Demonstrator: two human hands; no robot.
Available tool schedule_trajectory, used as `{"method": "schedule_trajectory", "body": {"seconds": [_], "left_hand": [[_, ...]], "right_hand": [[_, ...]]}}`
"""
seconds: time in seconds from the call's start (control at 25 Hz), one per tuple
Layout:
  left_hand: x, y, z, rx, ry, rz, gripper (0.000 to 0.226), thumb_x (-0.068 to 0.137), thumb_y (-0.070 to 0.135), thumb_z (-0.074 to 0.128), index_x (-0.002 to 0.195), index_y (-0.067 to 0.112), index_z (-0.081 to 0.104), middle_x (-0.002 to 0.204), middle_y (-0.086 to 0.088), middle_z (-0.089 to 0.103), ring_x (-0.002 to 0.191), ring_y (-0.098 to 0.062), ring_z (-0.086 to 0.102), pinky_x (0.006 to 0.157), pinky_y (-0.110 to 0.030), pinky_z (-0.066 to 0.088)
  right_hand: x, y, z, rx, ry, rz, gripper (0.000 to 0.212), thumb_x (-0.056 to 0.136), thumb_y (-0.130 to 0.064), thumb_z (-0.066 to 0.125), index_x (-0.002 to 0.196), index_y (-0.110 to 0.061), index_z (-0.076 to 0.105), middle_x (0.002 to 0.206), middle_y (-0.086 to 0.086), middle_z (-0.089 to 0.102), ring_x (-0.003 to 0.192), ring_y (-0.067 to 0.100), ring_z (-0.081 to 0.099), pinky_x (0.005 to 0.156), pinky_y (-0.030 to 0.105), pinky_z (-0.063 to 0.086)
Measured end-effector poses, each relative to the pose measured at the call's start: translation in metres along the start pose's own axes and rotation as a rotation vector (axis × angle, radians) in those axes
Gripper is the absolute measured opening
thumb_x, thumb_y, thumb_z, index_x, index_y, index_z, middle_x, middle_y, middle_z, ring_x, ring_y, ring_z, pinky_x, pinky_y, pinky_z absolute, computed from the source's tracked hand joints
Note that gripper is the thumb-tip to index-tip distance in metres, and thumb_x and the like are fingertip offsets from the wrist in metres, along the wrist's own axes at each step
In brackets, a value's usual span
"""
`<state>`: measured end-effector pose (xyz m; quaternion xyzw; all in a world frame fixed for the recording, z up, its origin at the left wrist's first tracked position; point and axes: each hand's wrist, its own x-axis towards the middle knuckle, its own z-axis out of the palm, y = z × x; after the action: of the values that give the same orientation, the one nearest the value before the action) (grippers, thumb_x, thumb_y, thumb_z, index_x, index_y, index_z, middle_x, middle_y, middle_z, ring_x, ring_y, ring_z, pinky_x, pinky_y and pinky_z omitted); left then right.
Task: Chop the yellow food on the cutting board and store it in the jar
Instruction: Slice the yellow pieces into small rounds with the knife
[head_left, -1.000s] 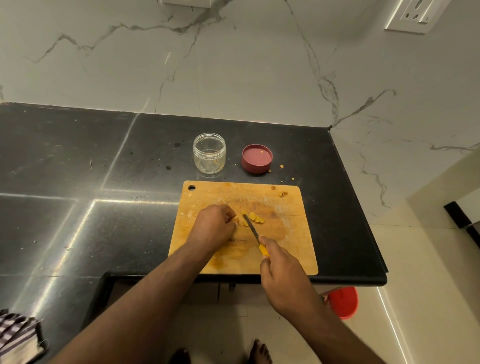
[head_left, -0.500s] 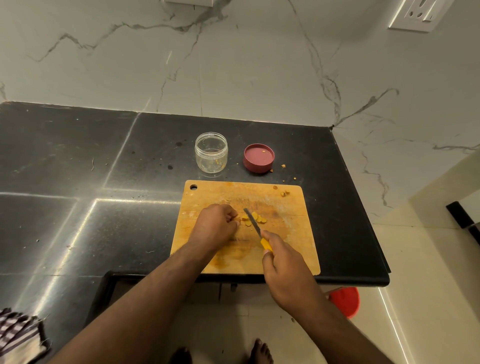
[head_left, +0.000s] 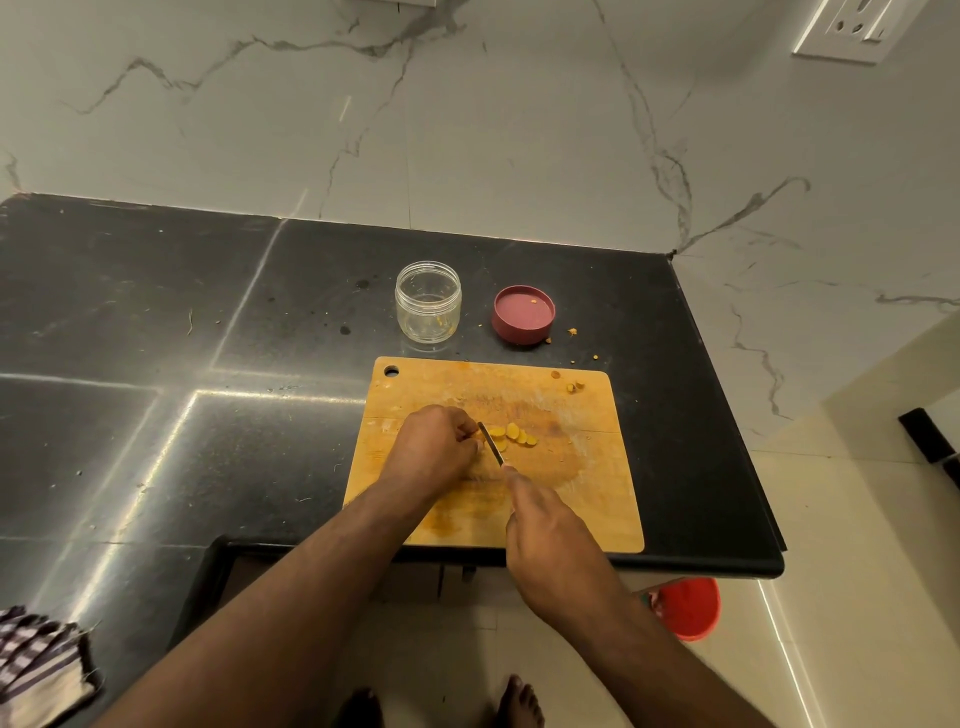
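Since 1 s ago, little has shifted: blade sits a touch closer to the left knuckles, slice pile slightly bigger, hands otherwise same spots.

Right hand (head_left: 550, 525) is curled round the knife (head_left: 491, 442) handle, forefinger laid along the top; handle itself hidden under the fingers. Blade runs away from the body, tilted a bit left, tip up by the left hand (head_left: 434, 449). Left hand's fingers are bunched down, pinching the uncut yellow food (head_left: 477, 434), mostly hidden under them. Cut slices (head_left: 511, 435) lie just right of the blade, mid cutting board (head_left: 587, 499).

Key relation: uncut stub lies left of the blade, touching or nearly; its long axis looks roughly left-right, across the blade. Next cut prob. steps left, towards the fingertips — tight margin.

Jar (head_left: 428, 301) stands open beyond the board's far-left corner, lid (head_left: 523, 314) beside it; left hand's nearer.
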<state>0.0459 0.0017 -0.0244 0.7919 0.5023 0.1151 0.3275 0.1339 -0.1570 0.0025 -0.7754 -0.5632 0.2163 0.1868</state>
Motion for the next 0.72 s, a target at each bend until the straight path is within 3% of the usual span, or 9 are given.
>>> {"method": "schedule_trajectory", "body": {"seconds": [0.16,0.32,0.56,0.72], "left_hand": [[0.002,-0.001,0.000,0.008,-0.018,-0.002,0.027,0.091,0.018,0.071,0.118,0.017,0.074,0.110,0.003,0.074,0.092,-0.009,0.063,0.077,-0.020,0.048],[0.003,-0.001,0.000,0.032,-0.027,-0.011,0.021,0.090,0.019,0.070,0.110,0.019,0.077,0.104,0.005,0.075,0.084,-0.006,0.062,0.069,-0.017,0.044],[-0.001,0.002,-0.002,0.007,0.008,-0.021,0.024,0.091,0.020,0.070,0.115,0.018,0.075,0.105,0.004,0.074,0.090,-0.009,0.063,0.080,-0.023,0.054],[-0.001,0.002,-0.004,0.014,-0.027,-0.013,0.029,0.092,0.021,0.071,0.121,0.019,0.072,0.112,0.003,0.073,0.098,-0.010,0.064,0.087,-0.025,0.055]], "right_hand": [[0.010,0.005,-0.005,0.003,-0.027,-0.020,0.049,0.103,-0.021,0.034,0.152,-0.026,0.028,0.142,-0.001,0.047,0.123,0.014,0.048,0.101,0.028,0.042],[0.028,0.003,-0.004,0.002,-0.053,-0.012,0.050,0.101,-0.019,0.035,0.150,-0.026,0.030,0.139,0.002,0.051,0.121,0.017,0.050,0.100,0.031,0.044],[-0.010,0.004,0.006,0.062,-0.050,0.013,0.052,0.103,-0.021,0.033,0.154,-0.027,0.021,0.146,-0.003,0.043,0.124,0.011,0.047,0.102,0.025,0.040],[-0.019,0.009,-0.006,0.118,0.004,0.039,0.050,0.104,-0.023,0.034,0.153,-0.026,0.025,0.147,-0.007,0.042,0.128,0.005,0.043,0.101,0.017,0.035]]}}
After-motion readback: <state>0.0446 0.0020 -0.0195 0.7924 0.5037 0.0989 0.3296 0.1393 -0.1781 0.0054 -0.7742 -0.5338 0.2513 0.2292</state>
